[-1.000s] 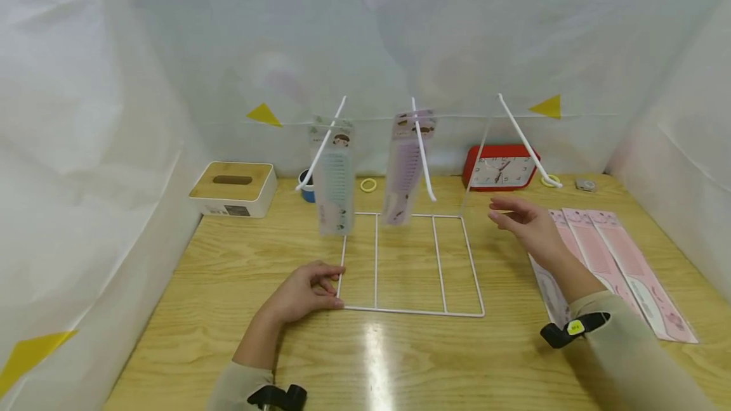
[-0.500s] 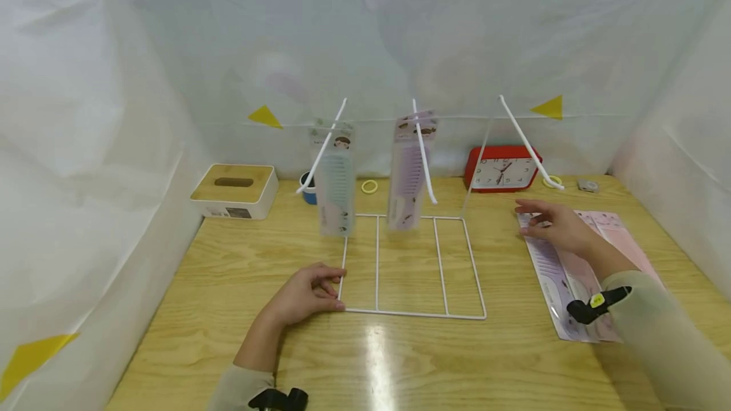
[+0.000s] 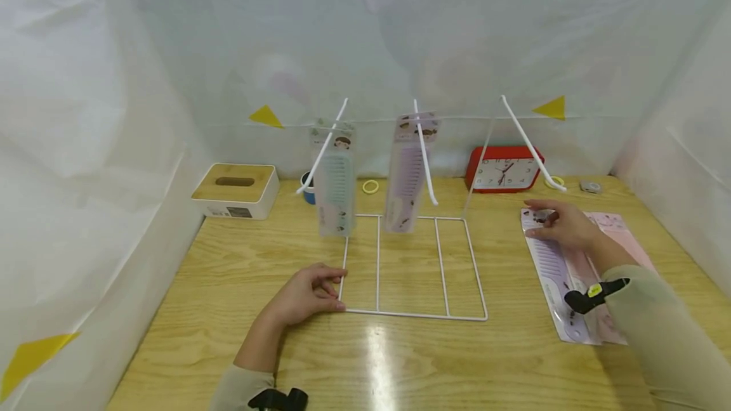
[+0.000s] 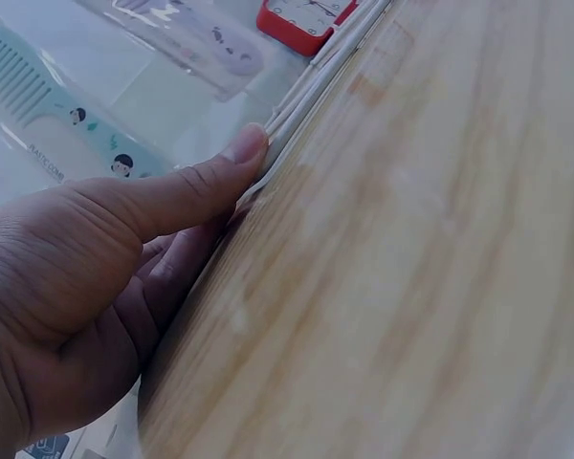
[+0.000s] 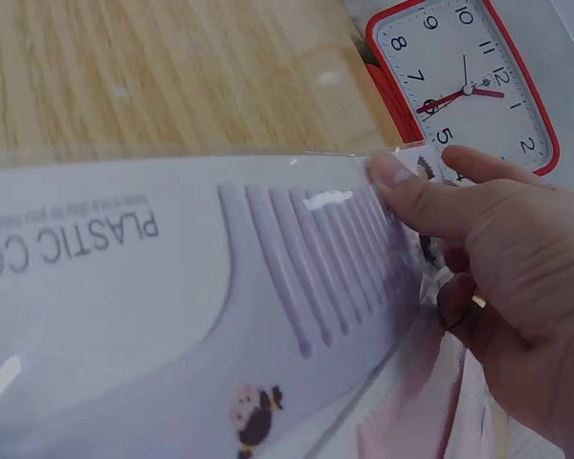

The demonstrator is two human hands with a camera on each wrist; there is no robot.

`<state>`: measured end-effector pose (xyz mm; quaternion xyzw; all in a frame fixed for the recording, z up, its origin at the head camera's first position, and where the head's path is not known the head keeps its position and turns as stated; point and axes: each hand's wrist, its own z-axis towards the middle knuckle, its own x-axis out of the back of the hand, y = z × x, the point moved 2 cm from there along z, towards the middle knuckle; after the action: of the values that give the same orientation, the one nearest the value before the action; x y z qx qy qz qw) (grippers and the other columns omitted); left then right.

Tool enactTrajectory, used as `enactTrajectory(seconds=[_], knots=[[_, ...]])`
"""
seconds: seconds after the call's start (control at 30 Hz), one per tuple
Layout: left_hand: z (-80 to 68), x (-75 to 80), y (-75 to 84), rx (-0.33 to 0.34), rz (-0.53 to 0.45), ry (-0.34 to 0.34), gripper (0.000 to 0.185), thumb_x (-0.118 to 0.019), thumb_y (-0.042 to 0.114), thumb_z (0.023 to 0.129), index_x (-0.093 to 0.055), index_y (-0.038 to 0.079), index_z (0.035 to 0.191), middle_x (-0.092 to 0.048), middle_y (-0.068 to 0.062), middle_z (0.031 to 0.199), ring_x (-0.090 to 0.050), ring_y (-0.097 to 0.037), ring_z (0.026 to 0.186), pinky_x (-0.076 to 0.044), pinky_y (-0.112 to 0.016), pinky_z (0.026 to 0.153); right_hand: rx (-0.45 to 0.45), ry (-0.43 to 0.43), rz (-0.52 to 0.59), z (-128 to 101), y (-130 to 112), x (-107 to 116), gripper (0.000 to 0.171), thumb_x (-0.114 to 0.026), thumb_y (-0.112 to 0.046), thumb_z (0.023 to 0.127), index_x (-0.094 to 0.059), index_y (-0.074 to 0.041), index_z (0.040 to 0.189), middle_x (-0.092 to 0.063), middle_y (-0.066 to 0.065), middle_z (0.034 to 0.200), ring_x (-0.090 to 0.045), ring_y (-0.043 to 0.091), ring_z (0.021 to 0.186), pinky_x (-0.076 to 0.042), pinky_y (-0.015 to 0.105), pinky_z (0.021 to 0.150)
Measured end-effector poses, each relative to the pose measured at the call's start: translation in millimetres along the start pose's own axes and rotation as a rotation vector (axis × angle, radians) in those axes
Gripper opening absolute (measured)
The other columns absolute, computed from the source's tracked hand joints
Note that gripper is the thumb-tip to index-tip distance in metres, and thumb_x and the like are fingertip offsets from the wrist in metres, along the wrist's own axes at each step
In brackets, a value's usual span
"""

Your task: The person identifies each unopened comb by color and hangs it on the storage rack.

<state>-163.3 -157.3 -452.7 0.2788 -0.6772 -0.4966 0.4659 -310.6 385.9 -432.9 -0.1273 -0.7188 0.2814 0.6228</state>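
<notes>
The purple comb packet (image 3: 553,271) lies flat at the right of the head view, on top of a small stack of pink comb packets (image 3: 619,233), its long axis running from the far end near the clock toward the near edge of the table, slightly slanted. The right hand (image 3: 562,224) is on its far end: in the right wrist view the thumb (image 5: 411,186) presses the top edge of the clear wrapper (image 5: 172,287) and the other fingers curl under it, so the hand appears to pinch the packet's header end, with most of the packet reaching back under the forearm toward the person. The left hand (image 3: 305,293) is well apart, left of centre in the head view; it rests at the near left corner of the white wire rack (image 3: 411,313), thumb (image 4: 196,186) laid along the wire and fingers loosely curled beside it, holding the base down rather than gripping anything else.

The rack's base lies flat at the middle of the frame; from its upright back, three white hooks slant up and forward. A blue comb packet (image 3: 334,192) hangs on the left hook, another purple packet (image 3: 407,176) on the middle one, and the right hook (image 3: 531,144) is bare and stands just above and beyond the right hand.

The surface is a pale wooden table (image 3: 228,271) with a bright glare near the front. Along its far edge stand a tissue box (image 3: 235,190), a red clock (image 3: 504,169) and a yellow ring (image 3: 370,186). White sheeting encloses the table on three sides.
</notes>
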Motion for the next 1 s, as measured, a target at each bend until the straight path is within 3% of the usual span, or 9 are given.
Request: enactTrajectory(seconds=[0.13, 0.23, 0.3, 0.4, 0.53, 0.67, 0.83, 1.0], knots=[[-0.8, 0.4, 1.0, 0.000, -0.002, 0.005, 0.063, -0.086, 0.009, 0.077, -0.060, -0.002, 0.134, -0.058, -0.020, 0.117, -0.065, -0.019, 0.089, -0.060, -0.022, 0.076, -0.059, 0.108, 0.061, -1, -2, -5, 0.052, -0.070, -0.033, 0.095, -0.057, -0.015, 0.142, -0.064, 0.009, 0.124, -0.048, 0.020, 0.099, -0.045, 0.023, 0.067], [-1.4, 0.1, 0.9, 0.004, -0.008, 0.005, 0.062, -0.086, 0.008, 0.077, -0.061, -0.002, 0.134, -0.059, -0.020, 0.117, -0.065, -0.019, 0.089, -0.060, -0.022, 0.076, -0.086, 0.176, 0.162, -3, -6, -6, 0.052, -0.068, -0.041, 0.095, -0.060, -0.015, 0.139, -0.065, -0.009, 0.116, -0.046, 0.018, 0.108, -0.049, 0.034, 0.080], [-2.1, 0.1, 0.4, 0.006, -0.009, 0.006, 0.062, -0.086, 0.009, 0.078, -0.061, -0.002, 0.134, -0.059, -0.020, 0.117, -0.065, -0.019, 0.089, -0.060, -0.022, 0.075, -0.090, 0.205, 0.208, -6, -12, -5, 0.057, -0.069, -0.047, 0.092, -0.061, -0.013, 0.138, -0.064, -0.024, 0.109, -0.045, 0.008, 0.112, -0.045, 0.041, 0.092], [-2.9, 0.5, -0.6, 0.007, -0.007, 0.008, 0.062, -0.086, 0.009, 0.078, -0.061, -0.002, 0.134, -0.059, -0.019, 0.117, -0.065, -0.019, 0.090, -0.060, -0.021, 0.075, -0.052, 0.224, 0.273, -8, -23, -3, 0.059, -0.071, -0.044, 0.092, -0.060, -0.006, 0.136, -0.061, -0.035, 0.100, -0.050, -0.008, 0.109, -0.047, 0.030, 0.099], [-2.5, 1.3, -0.8, 0.003, 0.001, 0.013, 0.062, -0.086, 0.009, 0.077, -0.061, -0.002, 0.133, -0.059, -0.019, 0.116, -0.065, -0.018, 0.089, -0.060, -0.021, 0.074, 0.005, 0.269, 0.310, -13, -39, 1, 0.053, -0.073, -0.032, 0.092, -0.061, -0.003, 0.135, -0.064, -0.035, 0.092, -0.059, -0.015, 0.088, -0.050, 0.006, 0.072], [-1.2, 1.2, 1.1, -0.010, -0.002, 0.012, 0.062, -0.086, 0.007, 0.077, -0.060, -0.004, 0.133, -0.058, -0.019, 0.115, -0.065, -0.017, 0.089, -0.061, -0.022, 0.077, -0.037, 0.286, 0.411, -20, -60, 11, 0.054, -0.075, -0.030, 0.090, -0.059, -0.013, 0.139, -0.064, -0.034, 0.097, -0.060, -0.017, 0.088, -0.048, 0.004, 0.071], [-0.2, -0.3, 1.2, -0.008, -0.014, 0.007, 0.062, -0.086, 0.006, 0.077, -0.060, -0.005, 0.133, -0.057, -0.020, 0.115, -0.065, -0.017, 0.090, -0.061, -0.023, 0.080, -0.015, 0.275, 0.714, -30, -82, 19, 0.039, -0.076, -0.015, 0.089, -0.066, -0.021, 0.127, -0.072, -0.021, 0.093, -0.067, -0.008, 0.084, -0.055, 0.009, 0.071], [0.5, 1.1, -0.4, 0.002, -0.024, 0.000, 0.062, -0.085, 0.006, 0.078, -0.060, -0.004, 0.134, -0.058, -0.021, 0.118, -0.065, -0.019, 0.092, -0.061, -0.023, 0.080, 0.053, 0.206, 1.031, -47, -100, 23, 0.025, -0.065, -0.002, 0.095, -0.072, -0.017, 0.114, -0.077, -0.010, 0.095, -0.070, 0.001, 0.086, -0.058, 0.014, 0.072]])
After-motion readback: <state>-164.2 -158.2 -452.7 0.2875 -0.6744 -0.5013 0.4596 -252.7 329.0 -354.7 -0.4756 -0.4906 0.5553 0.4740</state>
